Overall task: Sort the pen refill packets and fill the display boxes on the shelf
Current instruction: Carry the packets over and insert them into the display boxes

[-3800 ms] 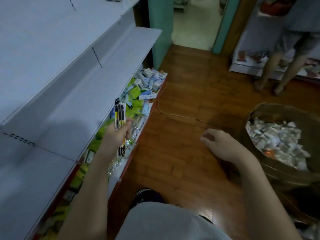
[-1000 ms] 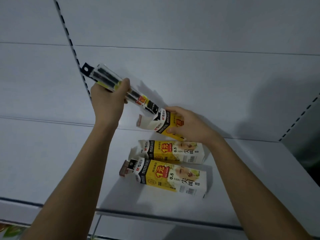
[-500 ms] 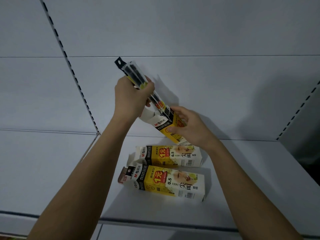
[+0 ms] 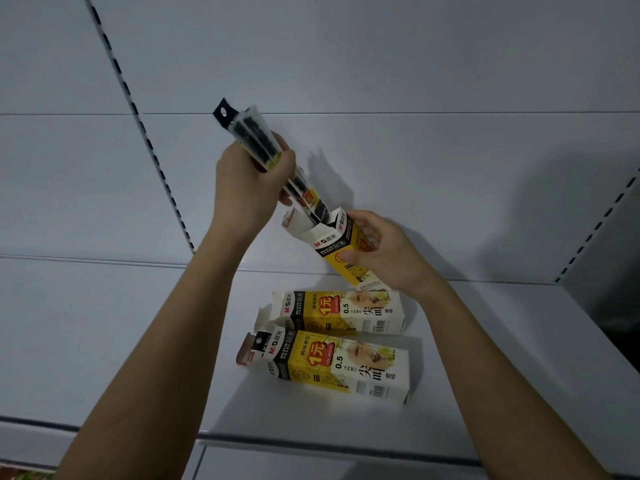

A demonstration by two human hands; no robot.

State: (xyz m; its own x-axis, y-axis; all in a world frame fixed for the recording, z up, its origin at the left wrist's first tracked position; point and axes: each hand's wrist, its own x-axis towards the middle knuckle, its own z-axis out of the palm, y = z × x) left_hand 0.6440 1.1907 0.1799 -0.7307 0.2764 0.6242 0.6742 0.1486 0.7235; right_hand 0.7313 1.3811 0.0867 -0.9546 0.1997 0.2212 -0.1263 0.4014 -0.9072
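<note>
My left hand [image 4: 247, 181] grips a bundle of pen refill packets [image 4: 254, 138], clear sleeves with a black hang tab, tilted down to the right. Their lower ends sit inside the open top of a yellow and white display box [image 4: 341, 244]. My right hand [image 4: 384, 252] holds that box tilted above the white shelf [image 4: 138, 341]. Two more display boxes of the same print lie on their sides on the shelf: a far box [image 4: 336, 311] and a near box [image 4: 332, 363], which has packets showing at its open left end.
A white back panel rises behind the shelf, with a slotted upright [image 4: 145, 140] at the left and another slotted upright [image 4: 595, 233] at the right. The shelf's front edge [image 4: 311, 441] runs across the bottom of the view.
Since half a second ago, my left hand has swung the packets steeper and pushed their lower ends into the box's open top. My right hand holds the box much as before.
</note>
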